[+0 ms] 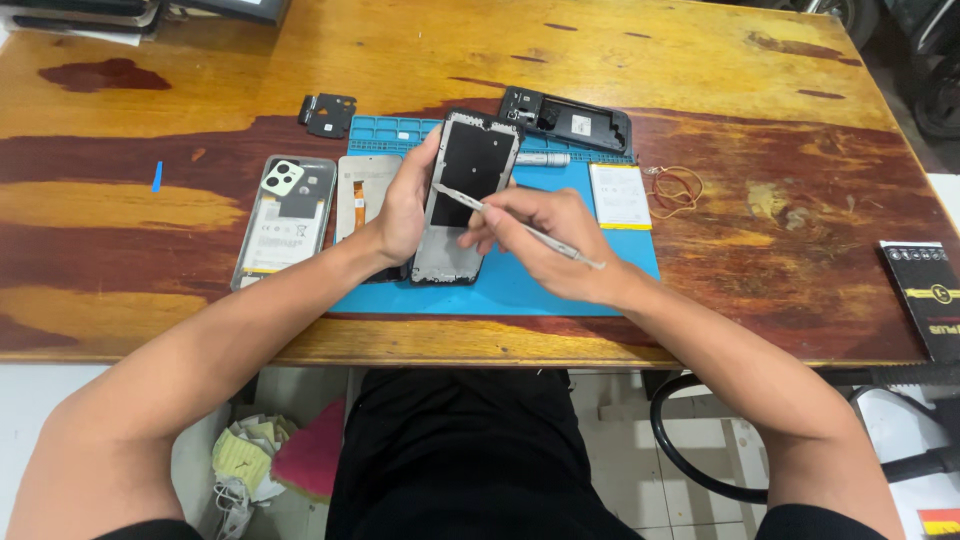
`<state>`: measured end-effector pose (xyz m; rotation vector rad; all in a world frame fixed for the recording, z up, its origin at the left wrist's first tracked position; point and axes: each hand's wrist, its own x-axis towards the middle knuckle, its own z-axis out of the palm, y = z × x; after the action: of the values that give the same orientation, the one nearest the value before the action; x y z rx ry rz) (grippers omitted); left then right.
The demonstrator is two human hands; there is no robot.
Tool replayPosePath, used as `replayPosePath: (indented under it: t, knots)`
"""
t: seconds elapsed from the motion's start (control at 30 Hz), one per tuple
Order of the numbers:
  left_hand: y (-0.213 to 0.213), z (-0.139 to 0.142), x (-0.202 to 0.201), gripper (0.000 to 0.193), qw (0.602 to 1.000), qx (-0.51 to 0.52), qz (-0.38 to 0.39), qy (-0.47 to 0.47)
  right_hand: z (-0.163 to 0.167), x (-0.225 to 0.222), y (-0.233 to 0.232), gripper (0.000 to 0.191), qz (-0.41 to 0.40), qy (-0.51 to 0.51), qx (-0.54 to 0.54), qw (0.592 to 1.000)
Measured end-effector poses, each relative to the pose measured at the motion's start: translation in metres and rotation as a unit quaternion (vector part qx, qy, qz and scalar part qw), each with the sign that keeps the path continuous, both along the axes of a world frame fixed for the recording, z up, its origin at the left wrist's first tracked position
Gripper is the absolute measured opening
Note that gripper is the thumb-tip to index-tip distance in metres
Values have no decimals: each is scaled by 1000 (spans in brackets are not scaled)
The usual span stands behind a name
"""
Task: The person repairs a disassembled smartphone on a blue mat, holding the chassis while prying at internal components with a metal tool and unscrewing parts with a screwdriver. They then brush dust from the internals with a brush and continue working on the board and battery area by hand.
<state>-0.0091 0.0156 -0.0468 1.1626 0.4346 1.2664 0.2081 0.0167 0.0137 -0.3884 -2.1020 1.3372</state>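
A: On the blue work mat (520, 285), mid-table: what lies in its far tray section?

B: Compartments along the far edge; contents too small to tell. A black phone frame (570, 120) rests across that edge, a silver cylinder tool (543, 159) just near of it, a flat white battery (619, 195) at right.

A: Left hand (405, 205)?

B: Fingers curled shut around the left edge of the phone screen assembly (465, 195), held tilted, back side up, over the mat.

A: Right hand (545, 240)?

B: Fingers pinched closed on a thin metal pry tool (520, 227); its tip touches the assembly's black panel.

A: Elsewhere?

B: Opened phone with green camera block (285, 215) left of the mat; small black cover (328, 113) beyond it.
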Motion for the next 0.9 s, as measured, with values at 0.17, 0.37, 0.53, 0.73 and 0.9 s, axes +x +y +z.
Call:
replayPosePath:
  t: [0.17,0.37,0.53,0.73,0.9]
  knots:
    - [-2,7,1,69,999,-4,26,38,-3,-3,0,27,-7,-65,23,998]
    - [0,13,0,72,998,23,20,59,-4,-5,1,27,10,-87,60,994]
    - [0,14,-1,76,999,-1,-3,48,-7,-6,0,26,42,-71,84,993]
    - [5,15,-3,73,998,-62,7,20,-10,-10,2,25,58,-97,150,982]
    - [7,13,-4,74,999,-38,16,33,-9,-11,1,26,72,-88,163,980]
